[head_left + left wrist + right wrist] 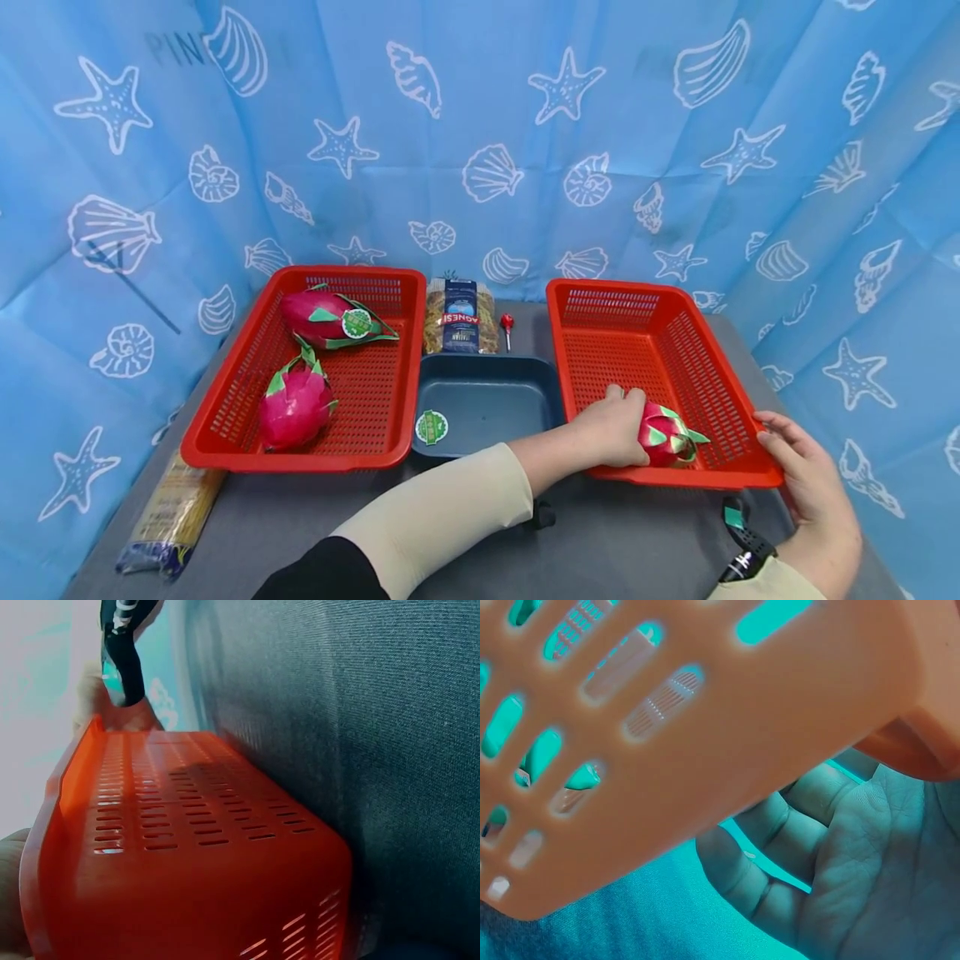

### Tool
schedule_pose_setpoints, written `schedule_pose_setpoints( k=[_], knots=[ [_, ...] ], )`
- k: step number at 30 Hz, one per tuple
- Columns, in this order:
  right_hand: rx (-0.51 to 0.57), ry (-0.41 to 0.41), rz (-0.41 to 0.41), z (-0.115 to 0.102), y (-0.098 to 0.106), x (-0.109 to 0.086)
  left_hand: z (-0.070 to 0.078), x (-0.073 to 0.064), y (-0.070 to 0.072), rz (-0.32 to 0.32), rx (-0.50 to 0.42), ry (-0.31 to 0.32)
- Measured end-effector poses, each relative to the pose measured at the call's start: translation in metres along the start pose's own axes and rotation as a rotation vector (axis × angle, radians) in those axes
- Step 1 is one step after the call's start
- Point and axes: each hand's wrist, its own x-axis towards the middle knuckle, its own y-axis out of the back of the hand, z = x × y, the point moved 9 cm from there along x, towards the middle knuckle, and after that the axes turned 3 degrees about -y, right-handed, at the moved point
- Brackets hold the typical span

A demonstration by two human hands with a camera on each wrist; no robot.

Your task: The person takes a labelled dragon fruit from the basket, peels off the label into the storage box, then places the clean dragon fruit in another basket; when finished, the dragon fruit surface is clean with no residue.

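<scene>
My left hand (617,427) reaches over the near rim of the right red plastic basket (720,479). It grips a pink dragon fruit (662,435) with green-tipped scales, which lies in the near part of that basket; the far fingers are partly hidden. At the basket's right side, my right hand (813,475) holds the rim by its near corner. The right wrist view shows this hand's curled fingers (780,840) beside the slotted wall (727,750). In the left wrist view the basket's outer wall (195,892) fills the middle, with only a sliver of my left hand (11,892).
A left red basket (300,461) holds two dragon fruits (296,408). Between the baskets stand a dark blue tray (487,404) with a green sticker, a pasta bag (461,317) and a red lollipop (507,322). A spaghetti pack (168,517) lies at front left. Behind hangs a blue curtain (480,100).
</scene>
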Motion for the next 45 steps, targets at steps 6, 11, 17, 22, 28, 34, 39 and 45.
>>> schedule_pose_setpoints(
  k=[6, 11, 17, 22, 28, 34, 39, 45],
  knots=[
    [-0.010, -0.012, 0.017, 0.002, 0.002, -0.001, 0.000, -0.002, -0.001, 0.003, 0.033, 0.016],
    [-0.011, -0.014, 0.013, 0.001, 0.000, -0.002, 0.001, -0.004, 0.003, 0.019, 0.046, 0.043],
    [-0.021, -0.013, 0.016, -0.001, -0.001, -0.003, 0.001, -0.005, 0.006, 0.047, 0.045, 0.017],
    [-0.030, -0.027, 0.022, -0.001, -0.002, -0.003, 0.001, -0.007, 0.011, 0.075, 0.032, -0.022],
    [-0.020, -0.019, 0.012, 0.000, -0.001, -0.002, 0.000, -0.016, 0.023, 0.138, -0.028, -0.057],
    [-0.020, -0.006, 0.014, 0.001, 0.000, -0.002, 0.000, -0.037, 0.038, 0.221, -0.138, -0.100],
    [-0.020, -0.006, 0.016, 0.001, -0.001, -0.003, -0.001, -0.066, 0.059, 0.323, -0.215, -0.180],
    [-0.026, -0.009, 0.031, 0.000, -0.001, -0.002, -0.008, -0.104, 0.089, 0.484, -0.333, -0.321]
  ],
)
